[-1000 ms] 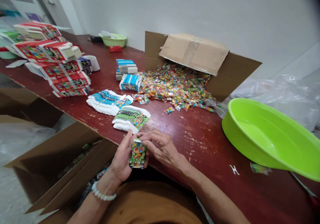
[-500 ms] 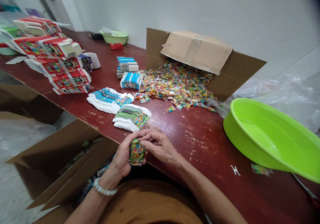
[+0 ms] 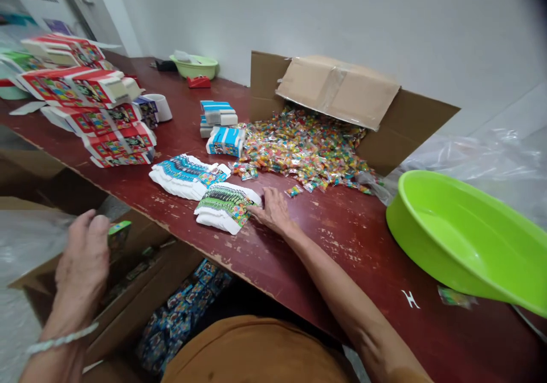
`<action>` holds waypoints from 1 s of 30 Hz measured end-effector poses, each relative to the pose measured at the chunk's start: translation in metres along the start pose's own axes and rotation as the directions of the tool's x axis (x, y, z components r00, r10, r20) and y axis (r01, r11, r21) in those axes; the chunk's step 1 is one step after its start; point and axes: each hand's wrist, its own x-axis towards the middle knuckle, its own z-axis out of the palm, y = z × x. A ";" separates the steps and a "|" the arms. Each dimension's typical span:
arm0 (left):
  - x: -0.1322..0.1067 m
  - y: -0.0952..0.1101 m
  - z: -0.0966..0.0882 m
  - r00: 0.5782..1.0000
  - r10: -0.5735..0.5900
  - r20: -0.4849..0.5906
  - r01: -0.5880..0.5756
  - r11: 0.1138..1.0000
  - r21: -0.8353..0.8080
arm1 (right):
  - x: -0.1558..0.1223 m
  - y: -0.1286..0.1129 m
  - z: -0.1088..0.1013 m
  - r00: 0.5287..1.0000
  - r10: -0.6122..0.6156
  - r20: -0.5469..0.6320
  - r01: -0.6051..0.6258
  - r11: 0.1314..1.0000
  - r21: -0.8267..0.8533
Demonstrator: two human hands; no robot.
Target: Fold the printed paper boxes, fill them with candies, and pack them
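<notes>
Gripping green box (image 3: 119, 228) in L hand (image 3: 82, 257), open R hand (image 3: 272, 212) touching flat carton stack (image 3: 224, 207)

Red tabletop (image 3: 307, 218) lets the right hand (image 3: 271, 212) pass to the candy packets (image 3: 303, 155), flat cartons (image 3: 224, 209) blocking leftward.

One left hand (image 3: 81, 263) with one small carton (image 3: 119, 229), one right hand (image 3: 271, 212), two cardboard boxes (image 3: 410, 132) (image 3: 132, 297), one large green basin (image 3: 465, 240), one smaller green basin (image 3: 194, 66), one red tape dispenser (image 3: 199, 82), one white mug (image 3: 160, 108).
</notes>
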 end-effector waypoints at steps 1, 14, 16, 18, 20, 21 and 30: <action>0.004 -0.007 -0.004 1.000 -0.026 -0.010 0.027 0.996 0.086 | 0.002 0.000 0.003 1.000 0.004 0.013 -0.003 0.998 -0.058; -0.067 0.046 0.119 0.787 0.514 0.342 -0.613 0.719 0.328 | -0.006 0.014 0.029 0.975 0.067 -0.211 -0.048 0.994 0.094; -0.066 0.045 0.120 0.765 0.523 0.377 -0.641 0.680 0.357 | -0.007 0.014 0.030 0.972 0.064 -0.227 -0.037 0.992 0.119; -0.064 0.041 0.121 0.741 0.533 0.409 -0.669 0.641 0.377 | -0.008 0.013 0.031 0.969 0.053 -0.242 -0.020 0.990 0.137; -0.064 0.036 0.123 0.725 0.546 0.419 -0.687 0.611 0.392 | -0.007 0.012 0.030 0.964 0.075 -0.254 -0.018 0.976 0.218; -0.065 0.035 0.125 0.720 0.555 0.416 -0.693 0.605 0.392 | -0.007 0.012 0.029 0.962 0.107 -0.251 -0.028 0.954 0.299; -0.074 0.079 0.090 0.786 0.243 0.568 -0.043 0.939 -0.342 | -0.029 -0.005 -0.031 0.995 -0.097 0.009 0.051 0.596 0.802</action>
